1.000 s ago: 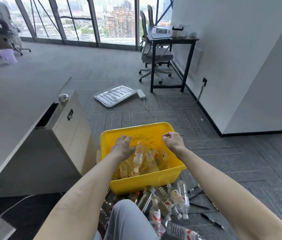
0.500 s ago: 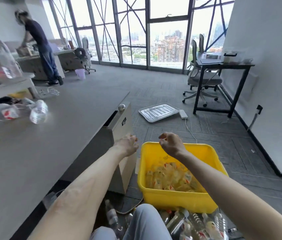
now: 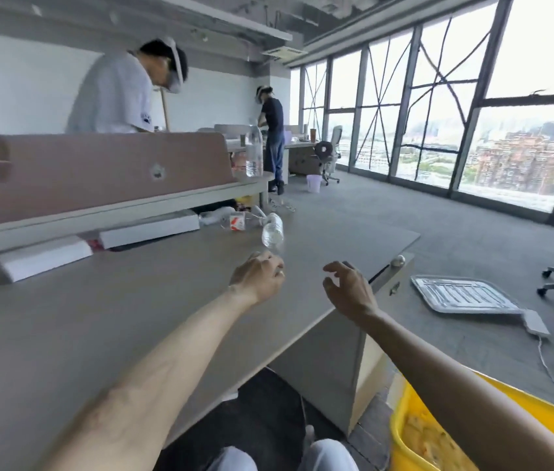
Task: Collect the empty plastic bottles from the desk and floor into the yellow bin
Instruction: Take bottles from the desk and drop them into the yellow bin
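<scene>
Both my arms stretch out over the grey desk (image 3: 99,321). My left hand (image 3: 258,277) hovers just short of a clear empty bottle (image 3: 272,230) lying on the desk, fingers loosely curled and holding nothing. My right hand (image 3: 348,287) is beside it near the desk's right edge, fingers spread and empty. More bottles lie further back, one with a red label (image 3: 235,222). An upright bottle (image 3: 254,154) stands on the raised shelf. The yellow bin (image 3: 401,452) sits at the lower right on the floor, with bottles inside.
A brown partition (image 3: 99,171) and white boxes (image 3: 148,229) line the desk's far side. Two people stand behind it. A drawer cabinet (image 3: 381,317) stands under the desk end. A silver tray (image 3: 462,295), a white adapter and office chairs are on the carpet at the right.
The view has swung up and left from the bin to the desk. Both hands have left the bin and reached out over the desk toward the lying bottle.
</scene>
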The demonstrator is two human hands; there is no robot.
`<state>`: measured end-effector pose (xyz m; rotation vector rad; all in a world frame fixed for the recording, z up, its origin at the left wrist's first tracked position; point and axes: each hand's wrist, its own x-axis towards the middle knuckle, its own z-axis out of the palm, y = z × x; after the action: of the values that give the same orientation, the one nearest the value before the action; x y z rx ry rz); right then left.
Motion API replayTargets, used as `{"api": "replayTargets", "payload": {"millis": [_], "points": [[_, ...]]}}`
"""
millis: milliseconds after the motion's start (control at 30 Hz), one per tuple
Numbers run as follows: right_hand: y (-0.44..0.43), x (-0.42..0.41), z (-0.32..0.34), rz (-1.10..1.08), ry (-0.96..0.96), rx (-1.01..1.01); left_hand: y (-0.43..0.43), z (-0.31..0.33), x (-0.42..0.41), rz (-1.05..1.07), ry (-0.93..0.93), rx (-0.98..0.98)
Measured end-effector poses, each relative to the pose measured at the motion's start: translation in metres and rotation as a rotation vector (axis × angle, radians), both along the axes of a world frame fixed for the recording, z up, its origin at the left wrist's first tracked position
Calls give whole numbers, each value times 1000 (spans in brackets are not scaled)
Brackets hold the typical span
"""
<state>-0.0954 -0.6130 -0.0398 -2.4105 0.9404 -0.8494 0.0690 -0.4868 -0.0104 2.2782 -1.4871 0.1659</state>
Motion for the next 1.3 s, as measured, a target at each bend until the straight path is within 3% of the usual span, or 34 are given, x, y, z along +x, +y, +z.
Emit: {"api": "replayTargets", "payload": {"millis": [200, 500, 900, 1200, 1300], "points": [[20, 87, 3, 75, 99, 35, 55, -2, 62, 115, 58, -60], [15, 171, 0, 43, 84, 48, 69, -29, 135, 229, 184, -72], [-61, 262, 18, -222, -51, 95, 23, -49, 203, 216, 165, -137], [-99, 283, -1, -221, 134, 292, -45, -37, 239, 148, 157, -110], [-101, 275, -3, -222, -50, 376, -79, -27, 252, 139, 134, -85]]}}
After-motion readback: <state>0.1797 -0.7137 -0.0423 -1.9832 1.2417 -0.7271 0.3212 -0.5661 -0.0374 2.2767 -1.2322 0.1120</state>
